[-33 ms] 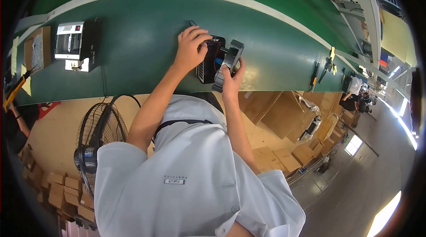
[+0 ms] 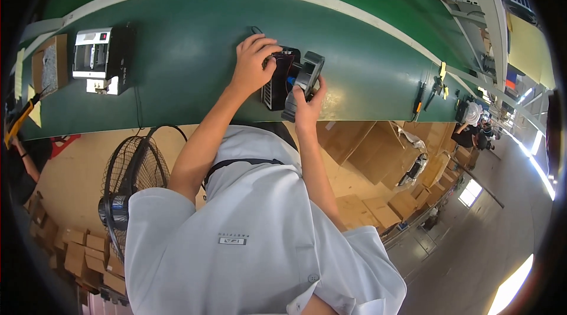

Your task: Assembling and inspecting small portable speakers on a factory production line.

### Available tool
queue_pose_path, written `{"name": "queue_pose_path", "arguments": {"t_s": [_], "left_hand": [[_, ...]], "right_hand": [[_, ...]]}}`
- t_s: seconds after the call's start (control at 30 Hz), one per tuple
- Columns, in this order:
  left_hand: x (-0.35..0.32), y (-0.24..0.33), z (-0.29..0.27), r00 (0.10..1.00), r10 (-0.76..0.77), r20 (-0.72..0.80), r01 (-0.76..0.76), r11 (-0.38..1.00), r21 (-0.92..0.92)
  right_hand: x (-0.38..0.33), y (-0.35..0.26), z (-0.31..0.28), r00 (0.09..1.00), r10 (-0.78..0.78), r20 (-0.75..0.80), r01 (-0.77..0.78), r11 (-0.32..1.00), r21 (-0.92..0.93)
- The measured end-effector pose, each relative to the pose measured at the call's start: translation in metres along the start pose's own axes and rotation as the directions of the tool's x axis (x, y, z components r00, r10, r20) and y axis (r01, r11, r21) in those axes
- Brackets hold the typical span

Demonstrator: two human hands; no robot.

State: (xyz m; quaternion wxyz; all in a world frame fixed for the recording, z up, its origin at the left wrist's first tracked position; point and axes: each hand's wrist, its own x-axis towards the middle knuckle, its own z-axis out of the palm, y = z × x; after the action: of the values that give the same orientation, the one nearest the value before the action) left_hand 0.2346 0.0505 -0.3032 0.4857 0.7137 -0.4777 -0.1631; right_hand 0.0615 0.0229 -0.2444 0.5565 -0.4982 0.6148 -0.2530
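Note:
A black box-shaped device housing point(image 2: 274, 92) with slotted vents along its side lies on the green worktable, its inside partly exposed. My left hand point(image 2: 255, 66) is closed over its upper left edge, fingers bent and thumb on the near side. A dark grey plastic panel point(image 2: 312, 70) stands tilted at the housing's right side, with my right hand point(image 2: 308, 108) gripping its lower part, thumb on the face and fingers behind. Between housing and panel a small blue part point(image 2: 291, 80) shows. My right thumb and the panel hide some of the inside.
On the left are a silver-and-black device point(image 2: 94, 55) and a cardboard box point(image 2: 50, 67). Hand tools point(image 2: 420, 99) lie at the right. A black fan point(image 2: 133, 173) stands below the table's near edge, with cartons point(image 2: 372, 149) to its right. Another person's arm point(image 2: 26, 161) shows far left.
The grey panel in my right hand has shifted slightly left, toward the black housing. My left hand keeps its place on the housing.

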Motion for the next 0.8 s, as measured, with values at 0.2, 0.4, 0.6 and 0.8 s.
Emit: {"name": "queue_pose_path", "arguments": {"t_s": [0.2, 0.4, 0.6, 0.8], "left_hand": [[-0.010, -0.010, -0.003, 0.982, -0.091, 0.167, 0.111, 0.987, -0.113], [-0.014, -0.015, 0.000, 0.978, -0.119, 0.172, 0.145, 0.978, -0.147], [-0.014, -0.016, 0.001, 0.976, -0.142, 0.163, 0.172, 0.967, -0.189], [-0.016, -0.022, 0.004, 0.976, -0.136, 0.169, 0.169, 0.966, -0.197]], "right_hand": [[-0.003, 0.005, 0.024, 0.952, -0.292, -0.095, 0.224, 0.872, -0.436], [-0.011, 0.003, 0.032, 0.922, -0.386, -0.024, 0.281, 0.711, -0.644], [-0.011, 0.010, 0.037, 0.901, -0.433, -0.015, 0.314, 0.677, -0.666], [-0.012, 0.005, 0.040, 0.927, -0.374, -0.006, 0.266, 0.670, -0.693]]}}
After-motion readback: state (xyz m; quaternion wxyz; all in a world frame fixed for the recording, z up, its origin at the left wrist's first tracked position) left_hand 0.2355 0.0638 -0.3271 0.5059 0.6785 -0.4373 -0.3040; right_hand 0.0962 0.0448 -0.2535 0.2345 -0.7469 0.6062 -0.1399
